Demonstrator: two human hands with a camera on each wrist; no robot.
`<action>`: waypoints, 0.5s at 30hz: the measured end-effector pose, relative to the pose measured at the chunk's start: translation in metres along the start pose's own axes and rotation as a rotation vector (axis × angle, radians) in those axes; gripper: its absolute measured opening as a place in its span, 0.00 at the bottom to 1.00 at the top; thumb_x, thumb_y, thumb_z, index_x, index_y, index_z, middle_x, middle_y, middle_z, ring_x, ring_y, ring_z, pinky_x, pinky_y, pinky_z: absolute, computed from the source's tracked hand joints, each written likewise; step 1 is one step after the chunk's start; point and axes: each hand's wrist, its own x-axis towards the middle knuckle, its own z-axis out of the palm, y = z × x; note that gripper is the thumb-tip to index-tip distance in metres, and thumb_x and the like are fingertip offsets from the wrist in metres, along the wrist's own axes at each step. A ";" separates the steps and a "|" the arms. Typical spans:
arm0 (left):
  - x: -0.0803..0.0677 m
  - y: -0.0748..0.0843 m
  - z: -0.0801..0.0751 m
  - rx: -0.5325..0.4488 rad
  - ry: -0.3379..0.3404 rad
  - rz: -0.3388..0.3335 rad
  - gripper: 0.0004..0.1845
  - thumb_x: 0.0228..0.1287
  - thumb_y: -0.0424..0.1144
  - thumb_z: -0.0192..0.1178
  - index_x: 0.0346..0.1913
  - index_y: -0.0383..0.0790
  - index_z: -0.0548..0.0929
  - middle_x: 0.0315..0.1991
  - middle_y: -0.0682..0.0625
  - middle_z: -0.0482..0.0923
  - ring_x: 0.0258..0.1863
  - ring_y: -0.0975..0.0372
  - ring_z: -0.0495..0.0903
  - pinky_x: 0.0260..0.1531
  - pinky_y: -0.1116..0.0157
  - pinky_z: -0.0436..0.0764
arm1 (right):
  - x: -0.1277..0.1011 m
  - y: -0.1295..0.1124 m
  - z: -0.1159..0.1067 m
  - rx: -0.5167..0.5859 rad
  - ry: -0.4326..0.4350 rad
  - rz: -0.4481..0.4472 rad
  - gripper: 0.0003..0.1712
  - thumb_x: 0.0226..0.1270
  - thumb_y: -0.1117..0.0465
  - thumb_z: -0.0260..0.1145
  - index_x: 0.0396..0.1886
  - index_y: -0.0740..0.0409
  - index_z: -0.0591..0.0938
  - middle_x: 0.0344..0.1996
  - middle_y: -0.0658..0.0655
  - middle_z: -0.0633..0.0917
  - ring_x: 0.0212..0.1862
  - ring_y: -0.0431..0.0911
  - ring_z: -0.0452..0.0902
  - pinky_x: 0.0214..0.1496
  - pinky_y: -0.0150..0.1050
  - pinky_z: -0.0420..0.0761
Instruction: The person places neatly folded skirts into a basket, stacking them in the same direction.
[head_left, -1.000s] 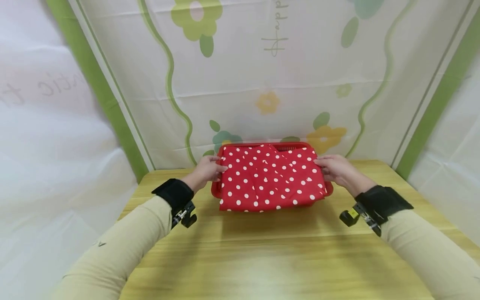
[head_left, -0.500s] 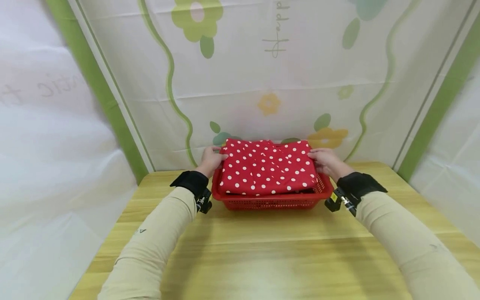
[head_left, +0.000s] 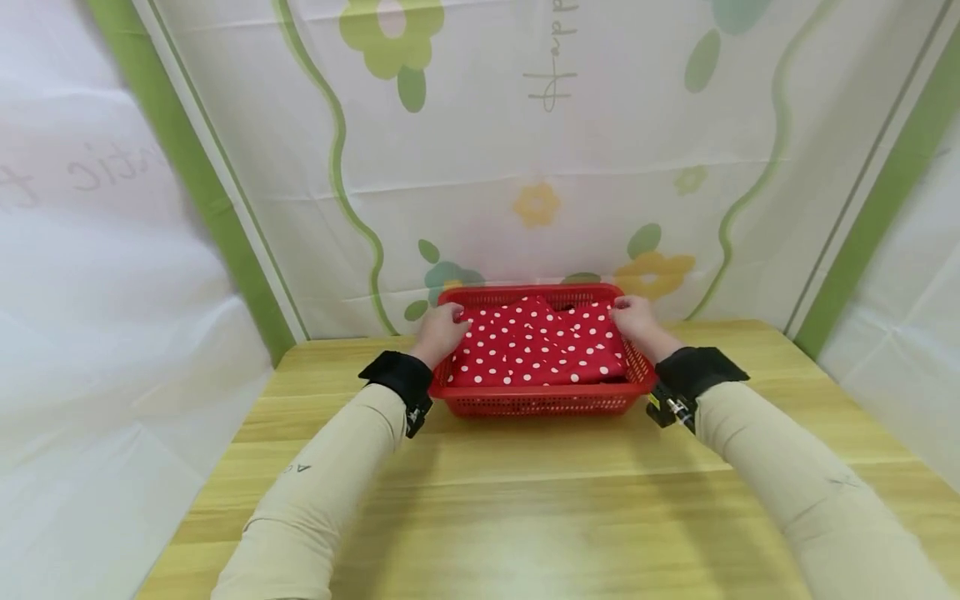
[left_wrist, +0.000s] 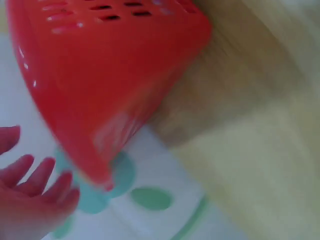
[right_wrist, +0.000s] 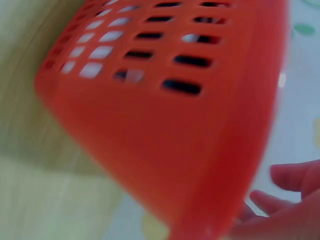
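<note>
Seeing from head view both hands pressing the polka-dot cloth (head_left: 542, 350) into the red basket (head_left: 540, 403) on the table (head_left: 525, 500): left hand (head_left: 442, 331) and right hand (head_left: 636, 319), fingers fairly straight. Wrist views show only blurred basket wall (left_wrist: 100, 80) and spread fingertips (left_wrist: 45, 175); cloth hidden there.

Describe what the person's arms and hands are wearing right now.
Both arms wear long beige sleeves; the left sleeve bears a small dark letter mark. A black wrist strap sits on the left wrist, another on the right, each carrying a small black camera mount. The left hand and right hand are bare.
</note>
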 end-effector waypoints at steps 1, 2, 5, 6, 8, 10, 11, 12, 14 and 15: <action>-0.001 0.003 -0.001 0.089 -0.001 0.030 0.28 0.71 0.39 0.57 0.69 0.33 0.67 0.65 0.39 0.70 0.63 0.49 0.68 0.63 0.53 0.68 | -0.002 -0.003 0.000 -0.083 0.003 -0.061 0.29 0.77 0.64 0.47 0.71 0.76 0.57 0.66 0.75 0.64 0.62 0.64 0.66 0.62 0.51 0.71; -0.002 0.007 -0.002 0.160 -0.005 0.052 0.30 0.71 0.42 0.57 0.72 0.36 0.64 0.68 0.40 0.66 0.67 0.49 0.63 0.66 0.50 0.64 | -0.003 -0.006 0.000 -0.173 0.010 -0.127 0.30 0.77 0.63 0.47 0.71 0.77 0.55 0.68 0.76 0.62 0.66 0.66 0.60 0.67 0.55 0.64; -0.006 0.021 -0.005 0.306 -0.030 0.090 0.36 0.72 0.52 0.54 0.76 0.43 0.56 0.75 0.42 0.54 0.74 0.46 0.46 0.69 0.43 0.51 | -0.008 -0.015 0.003 -0.403 0.008 -0.279 0.34 0.78 0.57 0.48 0.73 0.74 0.53 0.71 0.75 0.55 0.72 0.68 0.46 0.72 0.60 0.47; -0.007 0.025 -0.005 0.330 -0.044 0.098 0.37 0.72 0.54 0.52 0.77 0.44 0.54 0.76 0.42 0.50 0.75 0.46 0.41 0.68 0.40 0.48 | -0.010 -0.019 0.005 -0.456 0.003 -0.303 0.36 0.78 0.54 0.49 0.74 0.72 0.52 0.72 0.75 0.54 0.73 0.69 0.43 0.72 0.62 0.45; -0.010 0.034 -0.006 0.337 -0.076 0.093 0.38 0.72 0.58 0.49 0.78 0.47 0.51 0.77 0.42 0.44 0.75 0.44 0.36 0.68 0.38 0.44 | -0.014 -0.024 0.008 -0.527 -0.022 -0.312 0.39 0.78 0.49 0.49 0.75 0.69 0.52 0.73 0.74 0.50 0.73 0.70 0.36 0.70 0.65 0.40; -0.013 0.041 -0.005 0.335 -0.105 0.101 0.39 0.72 0.59 0.48 0.78 0.46 0.49 0.78 0.41 0.42 0.75 0.44 0.34 0.67 0.37 0.41 | -0.016 -0.028 0.010 -0.571 -0.047 -0.299 0.41 0.76 0.44 0.50 0.76 0.65 0.51 0.74 0.72 0.47 0.73 0.70 0.31 0.69 0.69 0.38; -0.013 0.043 -0.004 0.337 -0.117 0.107 0.40 0.72 0.59 0.48 0.78 0.46 0.49 0.78 0.41 0.41 0.75 0.43 0.33 0.67 0.37 0.40 | -0.018 -0.029 0.011 -0.593 -0.054 -0.296 0.42 0.76 0.42 0.50 0.77 0.63 0.51 0.74 0.72 0.46 0.73 0.70 0.29 0.68 0.70 0.37; -0.015 0.045 -0.004 0.339 -0.127 0.111 0.40 0.72 0.59 0.48 0.78 0.46 0.48 0.78 0.41 0.40 0.75 0.43 0.33 0.67 0.37 0.39 | -0.019 -0.031 0.012 -0.609 -0.062 -0.293 0.43 0.75 0.41 0.50 0.77 0.62 0.50 0.75 0.71 0.45 0.73 0.69 0.28 0.67 0.72 0.36; -0.017 0.046 -0.003 0.334 -0.149 0.106 0.41 0.71 0.59 0.49 0.78 0.45 0.46 0.78 0.40 0.39 0.75 0.43 0.32 0.68 0.37 0.38 | -0.022 -0.034 0.013 -0.623 -0.083 -0.292 0.44 0.74 0.40 0.50 0.77 0.61 0.50 0.75 0.71 0.44 0.73 0.69 0.26 0.66 0.73 0.34; -0.018 0.046 -0.002 0.328 -0.156 0.099 0.42 0.71 0.59 0.49 0.78 0.45 0.46 0.78 0.41 0.38 0.75 0.43 0.31 0.68 0.38 0.37 | -0.023 -0.035 0.014 -0.630 -0.092 -0.293 0.44 0.74 0.40 0.51 0.77 0.61 0.50 0.75 0.70 0.43 0.73 0.68 0.26 0.66 0.73 0.35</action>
